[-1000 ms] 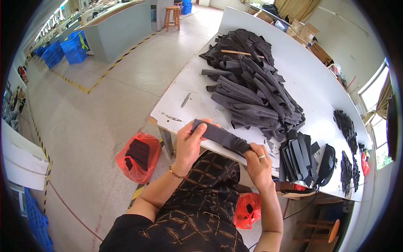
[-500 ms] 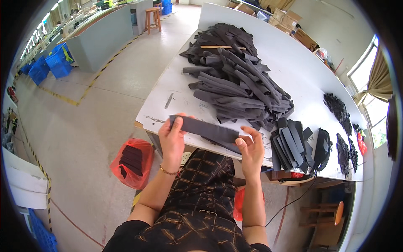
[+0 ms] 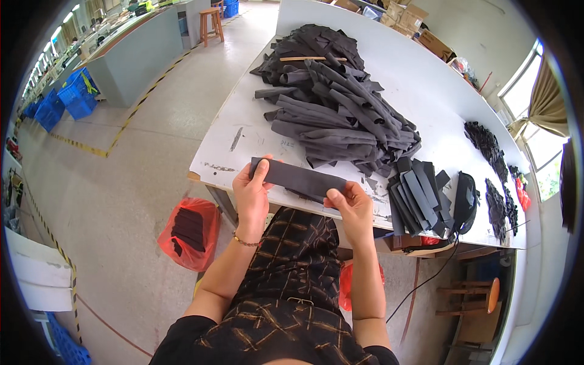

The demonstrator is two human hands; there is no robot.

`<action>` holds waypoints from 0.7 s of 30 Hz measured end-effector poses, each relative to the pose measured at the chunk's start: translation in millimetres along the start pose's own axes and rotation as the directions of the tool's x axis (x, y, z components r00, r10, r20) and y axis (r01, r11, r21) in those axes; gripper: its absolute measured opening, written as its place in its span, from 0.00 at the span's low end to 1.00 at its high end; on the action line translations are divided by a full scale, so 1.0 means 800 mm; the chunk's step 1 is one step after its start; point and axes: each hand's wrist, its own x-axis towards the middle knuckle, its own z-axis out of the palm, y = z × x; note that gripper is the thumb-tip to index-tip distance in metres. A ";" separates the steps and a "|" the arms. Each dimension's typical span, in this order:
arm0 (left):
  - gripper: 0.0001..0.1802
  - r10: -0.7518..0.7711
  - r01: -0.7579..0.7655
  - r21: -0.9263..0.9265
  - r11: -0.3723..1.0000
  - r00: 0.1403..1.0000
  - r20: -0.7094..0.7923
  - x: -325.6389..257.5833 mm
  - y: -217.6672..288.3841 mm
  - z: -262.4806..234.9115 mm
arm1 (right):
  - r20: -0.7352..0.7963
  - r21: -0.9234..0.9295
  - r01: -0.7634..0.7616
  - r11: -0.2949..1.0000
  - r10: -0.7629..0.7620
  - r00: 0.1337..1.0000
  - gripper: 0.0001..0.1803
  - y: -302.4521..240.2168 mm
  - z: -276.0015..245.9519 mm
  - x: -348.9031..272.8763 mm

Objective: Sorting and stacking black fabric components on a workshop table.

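Observation:
A dark grey fabric strip (image 3: pixel 298 177) is stretched between my hands above the table's front edge. My left hand (image 3: pixel 252 187) pinches its left end, thumb on top. At the other end, my right hand (image 3: pixel 351 205) grips it between thumb and fingers. Another dark layer shows beneath the strip; whether it is a second piece I cannot tell. Beyond my hands lies a large heap of dark grey fabric strips (image 3: pixel 347 115) on the white table (image 3: pixel 240 125). A fanned stack of short, flat dark strips (image 3: pixel 417 198) lies right of my right hand.
A black rounded object (image 3: pixel 466 202) with a cord stands beside the stack. Small dark piles (image 3: pixel 486 149) lie farther right. A wooden stick (image 3: pixel 304 59) rests on the heap. On the floor at left is a red plastic bag (image 3: pixel 207 243) of dark pieces. A stool (image 3: pixel 490 296) stands under the table.
My right hand's fingers have closed from a spread pose onto the strip's right end. The strip now lies more level, and the view has shifted slightly.

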 end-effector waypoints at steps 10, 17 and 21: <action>0.24 -0.178 0.286 -0.571 0.770 0.955 0.238 -0.034 -0.018 0.054 | 0.033 0.016 -0.057 0.998 0.056 0.998 0.07 0.010 0.010 -0.007; 0.18 -0.141 0.293 -0.472 0.831 0.933 0.331 -0.031 -0.035 0.041 | 0.048 0.061 -0.054 0.997 0.051 0.998 0.08 0.018 0.016 -0.015; 0.18 -0.177 0.309 -0.459 0.833 0.935 0.308 -0.030 -0.034 0.042 | 0.062 0.104 -0.090 0.991 0.084 0.995 0.08 0.020 0.013 -0.015</action>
